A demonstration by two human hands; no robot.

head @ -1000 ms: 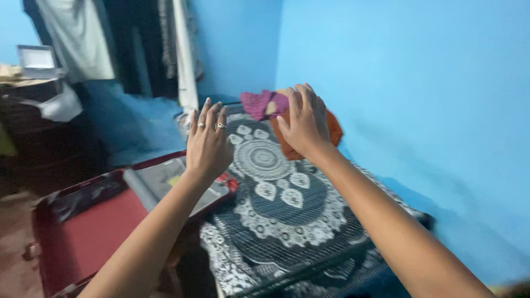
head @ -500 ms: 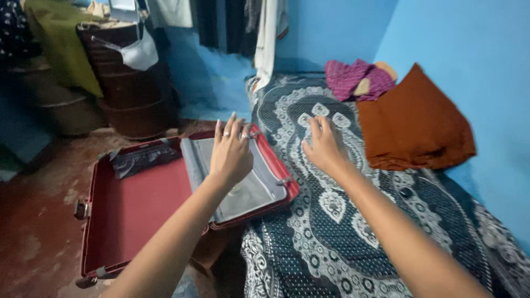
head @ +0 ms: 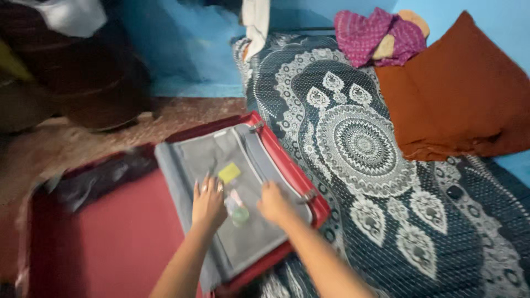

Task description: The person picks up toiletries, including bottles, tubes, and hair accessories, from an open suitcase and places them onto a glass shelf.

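Note:
An open red suitcase [head: 110,243] lies on the floor, its lid half [head: 292,171] leaning against the bed. A grey mesh panel [head: 210,154] covers the lid's inside, with a yellow item [head: 228,172] and a small clear bottle [head: 238,212] behind it. My left hand [head: 207,204] rests flat on the mesh, fingers spread, rings showing. My right hand [head: 274,202] presses on the mesh near the red rim, fingers curled. Neither hand holds anything that I can see.
The bed carries a dark blue and white patterned cover [head: 364,165]. A folded rust-brown cloth [head: 458,99] and a crumpled magenta cloth [head: 370,34] lie near the blue wall. Dark drums [head: 83,77] stand at the far left on the reddish floor.
Both hands have come down from above the bed onto the mesh panel of the suitcase lid. The view has tilted down and moved closer to the suitcase.

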